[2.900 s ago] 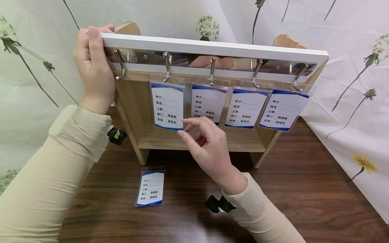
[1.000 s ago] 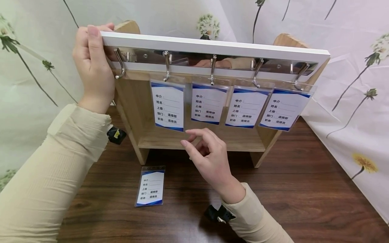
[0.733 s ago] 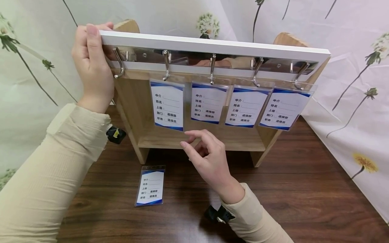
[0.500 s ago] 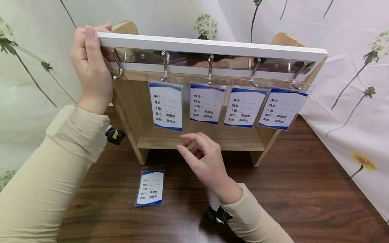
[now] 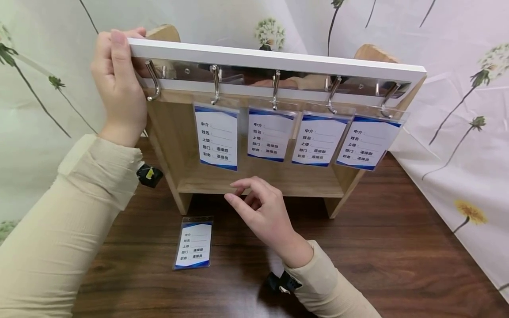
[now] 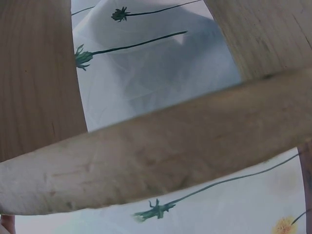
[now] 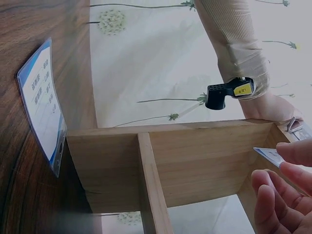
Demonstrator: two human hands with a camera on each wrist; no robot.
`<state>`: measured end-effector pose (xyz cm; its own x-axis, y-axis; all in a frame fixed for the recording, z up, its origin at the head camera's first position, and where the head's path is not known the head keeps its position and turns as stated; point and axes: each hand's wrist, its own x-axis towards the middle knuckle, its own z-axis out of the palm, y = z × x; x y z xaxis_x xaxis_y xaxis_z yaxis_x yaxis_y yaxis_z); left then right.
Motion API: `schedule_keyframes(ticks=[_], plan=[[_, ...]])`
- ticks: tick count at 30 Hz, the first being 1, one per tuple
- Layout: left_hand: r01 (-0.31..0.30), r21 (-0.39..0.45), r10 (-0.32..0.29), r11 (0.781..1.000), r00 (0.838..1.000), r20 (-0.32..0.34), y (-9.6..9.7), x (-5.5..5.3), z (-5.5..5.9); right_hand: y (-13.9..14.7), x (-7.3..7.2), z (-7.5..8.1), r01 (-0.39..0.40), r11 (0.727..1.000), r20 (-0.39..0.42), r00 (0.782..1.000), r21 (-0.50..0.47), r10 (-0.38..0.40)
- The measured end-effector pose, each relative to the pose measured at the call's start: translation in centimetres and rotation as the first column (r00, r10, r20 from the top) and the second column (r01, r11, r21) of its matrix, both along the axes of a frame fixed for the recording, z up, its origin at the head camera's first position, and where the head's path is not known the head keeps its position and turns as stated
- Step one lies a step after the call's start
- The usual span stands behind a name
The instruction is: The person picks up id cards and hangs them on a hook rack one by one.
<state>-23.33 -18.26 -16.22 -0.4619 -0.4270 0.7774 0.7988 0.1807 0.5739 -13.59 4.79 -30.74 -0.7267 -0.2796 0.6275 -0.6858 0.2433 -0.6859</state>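
My left hand [image 5: 121,84] grips the upper left end of a wooden rack, thumb over its white top board [image 5: 278,56]. Clear-sleeved badges hang from the metal hooks: the first [image 5: 217,139], second [image 5: 267,137], third [image 5: 320,141] and fourth [image 5: 367,143] from the left. The leftmost hook [image 5: 153,81] is bare. Below the hanging badges, my right hand [image 5: 262,210] hovers with loosely curled fingers, thumb and forefinger apart, holding nothing. Another badge [image 5: 194,244] lies face up on the floor, left of that hand. The right wrist view shows these fingers [image 7: 265,202] near a hanging badge's corner.
The rack's lower shelf [image 5: 310,187] spans between its side panels. Dark wood-look flooring [image 5: 397,247] surrounds the rack. Flower-printed cloth [image 5: 457,101] hangs behind it and along the right. A rounded wooden edge [image 6: 156,151] crosses the left wrist view.
My right hand has drawn down and slightly left, away from the first hanging badge's lower corner. The left hand keeps its grip; the badges hang as before.
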Motion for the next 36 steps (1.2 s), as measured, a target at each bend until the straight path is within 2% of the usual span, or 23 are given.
schedule_keyframes(ticks=[7, 12, 19, 36], plan=[[-0.024, -0.009, 0.024, 1.000, 1.000, 0.005, -0.2, 0.1, 0.1, -0.4, 0.0, -0.2, -0.024, 0.999, 0.053, 0.998, 0.048, 0.022], [-0.016, -0.004, 0.016, 1.000, 1.000, -0.005, -0.2, 0.1, 0.2, -0.8, 0.1, -0.3, -0.046, 0.996, 0.097, 0.995, 0.073, 0.038], [-0.043, -0.011, 0.043, 0.999, 0.999, 0.001, -0.2, 0.1, 0.2, -1.1, 0.0, -0.8, -0.074, 0.992, 0.115, 0.991, 0.100, 0.062], [-0.009, -0.009, 0.009, 1.000, 1.000, -0.006, 0.1, -0.1, 0.0, -1.6, -0.1, -1.8, -0.097, 0.978, 0.198, 0.978, 0.183, 0.060]])
